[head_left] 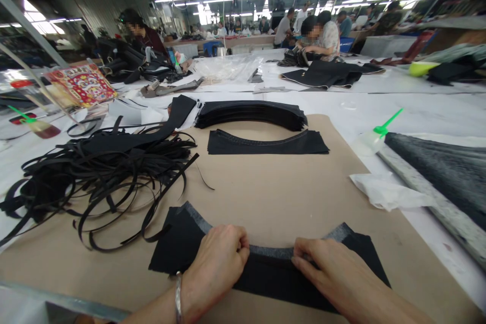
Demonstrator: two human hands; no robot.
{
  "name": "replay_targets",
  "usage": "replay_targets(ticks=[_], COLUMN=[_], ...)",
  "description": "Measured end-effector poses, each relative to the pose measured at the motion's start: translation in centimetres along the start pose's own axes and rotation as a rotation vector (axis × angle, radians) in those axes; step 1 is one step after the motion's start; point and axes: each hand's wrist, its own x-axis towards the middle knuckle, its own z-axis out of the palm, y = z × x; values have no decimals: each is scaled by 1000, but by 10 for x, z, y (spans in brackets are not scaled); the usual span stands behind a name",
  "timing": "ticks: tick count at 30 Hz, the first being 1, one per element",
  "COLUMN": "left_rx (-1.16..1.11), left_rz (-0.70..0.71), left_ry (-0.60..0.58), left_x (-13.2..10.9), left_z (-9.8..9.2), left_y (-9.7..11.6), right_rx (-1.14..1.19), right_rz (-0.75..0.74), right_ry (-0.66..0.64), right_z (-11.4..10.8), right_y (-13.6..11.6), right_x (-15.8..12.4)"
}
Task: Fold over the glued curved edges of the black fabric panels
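Note:
A black fabric piece (269,281) with a curved grey upper edge lies on the brown board (266,187) at the front. My left hand (224,258), with a silver bangle at the wrist, pinches that edge left of its middle. To the right, my right hand (326,268) grips the same edge between thumb and fingers. Farther back lies another black piece (266,147) with a curved upper edge, and just behind it a stack of curved black pieces (250,114).
Tangled black strips (110,162) cover the left of the board. On the right are a green-tipped bottle (374,139), crumpled white material (391,190) and a grey-black fabric stack (440,177). People (319,35) work across the table.

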Motion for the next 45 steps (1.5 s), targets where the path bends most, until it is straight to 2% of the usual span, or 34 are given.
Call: replay_targets(ticks=[14,27,32,42,45], left_rx=[47,13,5,92,86], left_rz=[10,31,6,40,45], left_ry=[23,57,45,34,30], left_x=[2,2,-1,-4,-5], left_z=[2,20,17,14,13], left_y=[1,-8,-7,-1,0], right_rx=[-52,-63,-72,-121,-131], right_rz=[30,-12,0,-34,-22], right_ry=[-1,91,104,169,155], right_z=[-2,2,2,7,4], right_y=[-3,-1,-3,-3,-4], right_x=[2,-2,-2,-4,-4])
